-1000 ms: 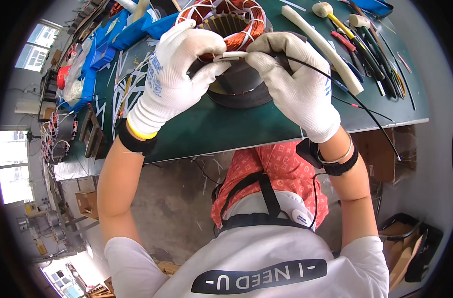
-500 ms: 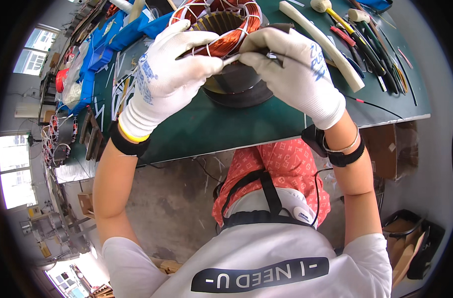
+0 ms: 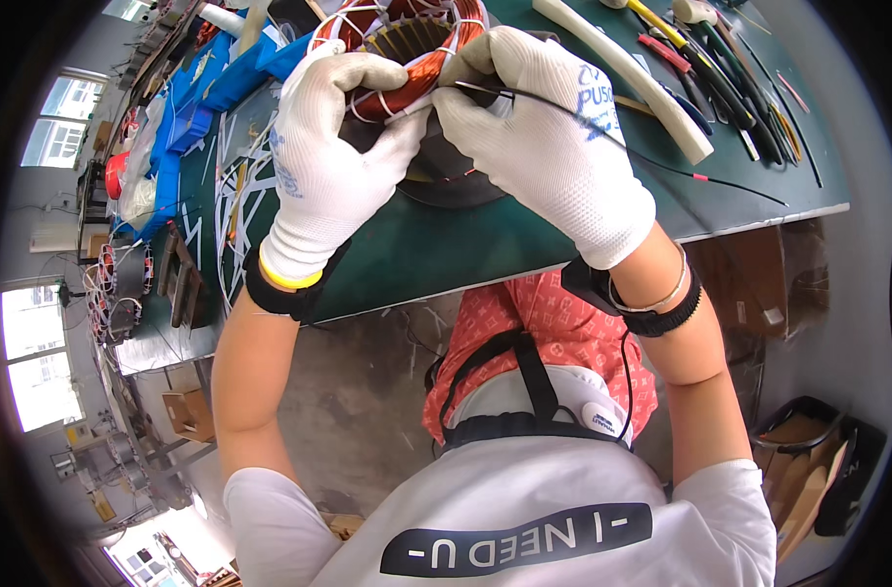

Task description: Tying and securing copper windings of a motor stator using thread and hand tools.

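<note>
A motor stator with copper windings [image 3: 425,74], laced with white cord, stands at the far middle of the table. My left hand [image 3: 333,161], in a white glove, is curled at its near left rim, with the thumb and forefinger on either side of the winding. My right hand [image 3: 553,147], also gloved, is closed in a pinch at the near right rim. From its fingertips a thin black wire [image 3: 651,159] with a small red band trails to the right. My fingers hide the wire's inner end. Beneath the windings shows a dark round base [image 3: 451,186].
A long pale stick [image 3: 630,83] lies right of the stator. Beyond it are mallets [image 3: 693,12], pliers and other hand tools. Blue bins [image 3: 238,73] stand at the far left, and white strips [image 3: 238,223] lie scattered near them. The green table's front edge [image 3: 446,292] runs before me.
My thumbs have parted, and the pale piece that was between them no longer shows. My left hand has turned slightly upright against the winding. The black wire now runs across my right hand.
</note>
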The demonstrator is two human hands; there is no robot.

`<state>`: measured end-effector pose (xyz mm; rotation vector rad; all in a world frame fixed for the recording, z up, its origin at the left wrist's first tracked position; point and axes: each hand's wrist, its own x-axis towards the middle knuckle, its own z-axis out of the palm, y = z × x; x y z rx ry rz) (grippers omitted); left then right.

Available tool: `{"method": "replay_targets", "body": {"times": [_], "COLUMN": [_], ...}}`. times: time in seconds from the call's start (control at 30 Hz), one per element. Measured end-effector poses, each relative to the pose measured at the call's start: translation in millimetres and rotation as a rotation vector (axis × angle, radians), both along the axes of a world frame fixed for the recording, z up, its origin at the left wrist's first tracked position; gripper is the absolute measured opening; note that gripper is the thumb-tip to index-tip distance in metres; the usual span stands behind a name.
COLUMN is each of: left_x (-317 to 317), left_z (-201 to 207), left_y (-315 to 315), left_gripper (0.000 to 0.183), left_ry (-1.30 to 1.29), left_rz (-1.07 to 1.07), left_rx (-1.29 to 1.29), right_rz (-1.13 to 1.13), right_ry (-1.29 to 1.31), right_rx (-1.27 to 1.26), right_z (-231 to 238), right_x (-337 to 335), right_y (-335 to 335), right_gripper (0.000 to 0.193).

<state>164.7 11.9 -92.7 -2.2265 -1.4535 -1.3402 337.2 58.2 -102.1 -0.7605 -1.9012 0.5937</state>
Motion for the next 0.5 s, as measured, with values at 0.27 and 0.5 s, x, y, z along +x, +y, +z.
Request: {"method": "replay_targets", "body": {"times": [0.27,0.5], "left_x": [-20.0,-20.7], "left_z": [-2.5,0.4], "left_y": [6.0,5.6], "left_gripper": [0.025,0.026], "left_ry": [0.272,0.273], "left_rz": [-0.181,-0.195], "left_rx": [0.142,0.130], "right_rz": [0.392,0.282], "right_ry": [0.267,0.479], "right_rx": [-0.442,-0.746], "right_z": [-7.4,-8.1], "right_x": [20.1,25.6], "right_y": [12.8,23.3], "right_gripper": [0.017,0.026]}}
